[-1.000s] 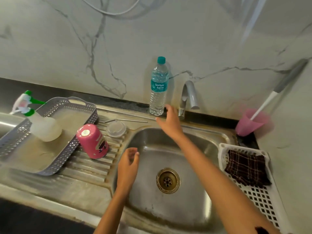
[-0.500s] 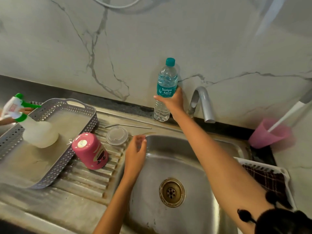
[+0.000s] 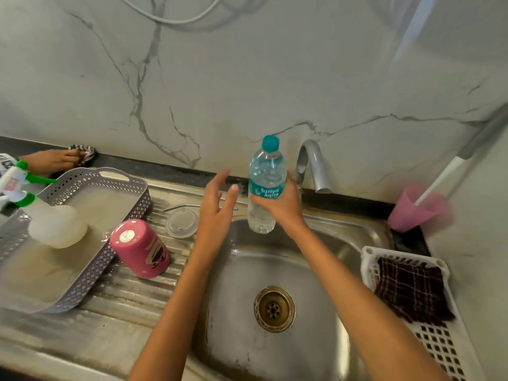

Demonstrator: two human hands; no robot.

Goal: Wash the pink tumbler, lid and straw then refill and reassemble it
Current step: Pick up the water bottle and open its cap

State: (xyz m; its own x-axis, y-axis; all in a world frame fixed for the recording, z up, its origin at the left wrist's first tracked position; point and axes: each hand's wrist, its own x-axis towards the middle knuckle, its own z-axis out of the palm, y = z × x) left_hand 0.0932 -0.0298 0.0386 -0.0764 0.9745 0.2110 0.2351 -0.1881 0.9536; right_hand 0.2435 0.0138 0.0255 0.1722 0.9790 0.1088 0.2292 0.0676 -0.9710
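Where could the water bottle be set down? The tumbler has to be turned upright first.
Free: the ribbed drainboard in front of the pink tumbler, beside the grey basket; also the sink basin around the drain. Crowded: the back of the drainboard, where the clear lid and metal straw lie. The right hand holds the water bottle; the left hand is open.

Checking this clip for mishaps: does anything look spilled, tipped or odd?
Nothing is spilled. The pink tumbler stands upside down, tilted, on the drainboard, and another person's hand with a cloth shows at far left.
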